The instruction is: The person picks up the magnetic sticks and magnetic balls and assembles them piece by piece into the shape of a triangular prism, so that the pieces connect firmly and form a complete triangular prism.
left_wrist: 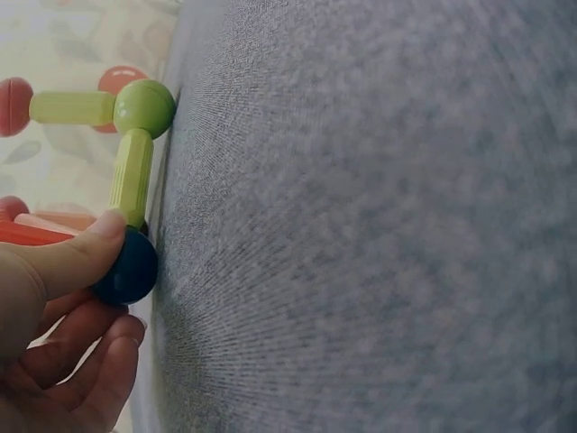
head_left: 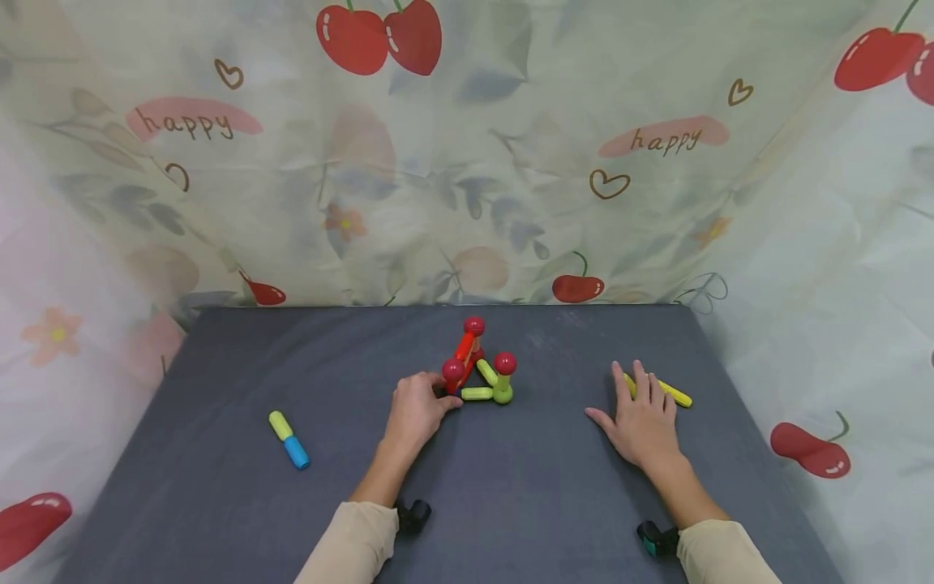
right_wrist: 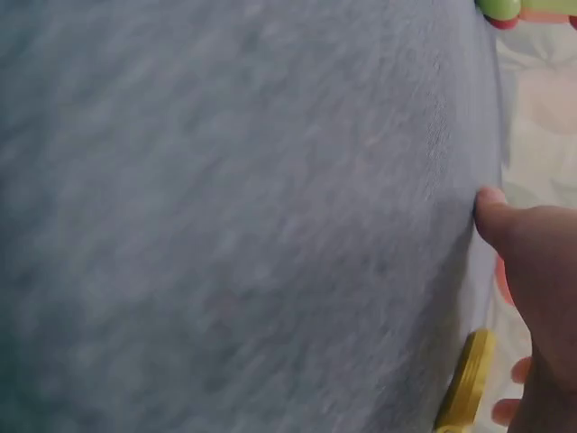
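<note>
A small frame of toy magnetic rods and balls stands near the back middle of the table. My left hand (head_left: 417,412) is at its near left corner, thumb and fingers pinching a dark blue ball (left_wrist: 128,269). From that ball a yellow-green rod (left_wrist: 132,176) runs to a green ball (head_left: 503,395), which bears an upright rod topped by a red ball (head_left: 505,362). Red rods (head_left: 464,347) and further red balls (head_left: 474,326) form the left side. Over on the right, my right hand (head_left: 644,423) spreads its fingers above a yellow rod (head_left: 675,394), partly hiding it.
Two joined rods, one yellow-green and one blue (head_left: 296,453), lie on the left of the dark grey tabletop (head_left: 511,503). A patterned cloth (head_left: 438,162) hangs behind the table's back edge and along both sides.
</note>
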Motion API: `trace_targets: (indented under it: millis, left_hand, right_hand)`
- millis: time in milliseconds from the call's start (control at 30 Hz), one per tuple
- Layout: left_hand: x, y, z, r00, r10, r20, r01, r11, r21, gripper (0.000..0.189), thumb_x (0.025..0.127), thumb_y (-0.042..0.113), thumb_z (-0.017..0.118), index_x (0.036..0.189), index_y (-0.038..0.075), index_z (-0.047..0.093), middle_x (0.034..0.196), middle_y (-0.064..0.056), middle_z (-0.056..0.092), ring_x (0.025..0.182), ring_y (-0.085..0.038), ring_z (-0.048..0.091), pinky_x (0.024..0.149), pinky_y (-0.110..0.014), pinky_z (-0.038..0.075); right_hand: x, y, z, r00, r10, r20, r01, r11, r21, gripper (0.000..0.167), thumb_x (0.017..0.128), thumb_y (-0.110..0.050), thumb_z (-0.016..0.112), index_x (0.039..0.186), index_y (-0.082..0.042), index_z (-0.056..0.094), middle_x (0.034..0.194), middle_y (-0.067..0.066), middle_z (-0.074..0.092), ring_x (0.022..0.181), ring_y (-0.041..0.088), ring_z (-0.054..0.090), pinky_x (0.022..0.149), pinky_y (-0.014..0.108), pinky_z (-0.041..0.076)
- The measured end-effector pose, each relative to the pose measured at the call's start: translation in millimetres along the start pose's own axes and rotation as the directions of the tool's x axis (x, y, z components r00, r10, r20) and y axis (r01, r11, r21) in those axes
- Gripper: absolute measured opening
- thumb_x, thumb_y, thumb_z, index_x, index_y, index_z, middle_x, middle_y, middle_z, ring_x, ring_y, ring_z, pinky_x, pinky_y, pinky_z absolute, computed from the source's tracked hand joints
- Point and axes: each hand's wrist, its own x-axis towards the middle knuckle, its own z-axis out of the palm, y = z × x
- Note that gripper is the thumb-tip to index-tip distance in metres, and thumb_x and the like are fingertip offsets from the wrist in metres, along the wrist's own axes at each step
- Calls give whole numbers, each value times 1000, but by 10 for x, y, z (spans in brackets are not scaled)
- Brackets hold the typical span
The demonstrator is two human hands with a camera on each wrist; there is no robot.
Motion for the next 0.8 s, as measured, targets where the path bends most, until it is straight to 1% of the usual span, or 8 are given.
trace_targets:
  millis: [133,233,300,367,500,567,667,800]
  left_hand:
    - [1,-20,4,1000,-13,-6,13,1000,-10,36,78,30,90,106,9,80,100,-6,78,90,-23,71,82,-41,59]
    - [0,-27,11,1000,-16,-8,16,1000,-13,36,78,30,90,106,9,80,100,-6,78,90,-23,71,83,-41,59]
    - [-4,-28,12,1000,-15,-4,15,1000,-20,36,78,30,90,106,9,80,100,-6,78,91,-23,71,83,-42,59]
    - [-5,-30,14,1000,-13,-2,13,1000,-23,36,79,30,90,106,9,79,100,-6,78,91,-23,71,84,-42,59]
    - [-2,-31,12,1000,-13,-3,13,1000,-23,36,79,29,90,106,8,79,100,-7,78,90,-23,71,83,-41,59]
    - [-1,-30,4,1000,-10,-7,10,1000,-20,36,79,29,90,105,8,79,99,-7,78,89,-23,71,81,-41,59]
    - [2,-25,-7,1000,-9,-9,8,1000,-20,35,79,30,90,104,8,79,98,-7,78,87,-23,71,80,-40,59]
    - [1,-10,-13,1000,-16,-3,16,999,-28,35,78,29,90,104,8,79,97,-7,78,84,-22,71,78,-39,59]
  right_hand:
    - [-15,37,18,999,0,-53,1,1000,15,78,97,-46,66,156,-6,35,152,33,34,129,57,40,95,73,37]
    - [3,36,47,994,-31,-109,40,996,78,60,100,-27,66,149,0,45,141,35,42,117,56,47,90,67,43]
    - [23,12,57,989,-54,-140,73,989,131,49,99,-11,65,143,3,49,133,36,48,113,54,51,89,64,46]
    - [69,-51,42,986,-73,-152,100,979,176,45,97,-1,64,140,4,52,128,34,55,111,52,55,92,62,47]
    - [226,-316,-85,982,-94,-165,137,953,270,46,97,0,65,141,3,52,122,27,65,109,43,61,96,56,46]
    - [314,-501,-194,976,-109,-186,166,930,327,48,97,-4,66,142,1,52,120,22,66,106,37,61,94,52,46]
    - [420,-805,-360,957,-136,-255,235,879,415,49,96,-9,70,142,-3,55,114,15,63,99,28,60,88,45,51]
    - [530,-1194,-494,915,-153,-372,343,780,524,45,93,-10,74,136,-4,61,111,12,61,96,21,62,83,36,57]
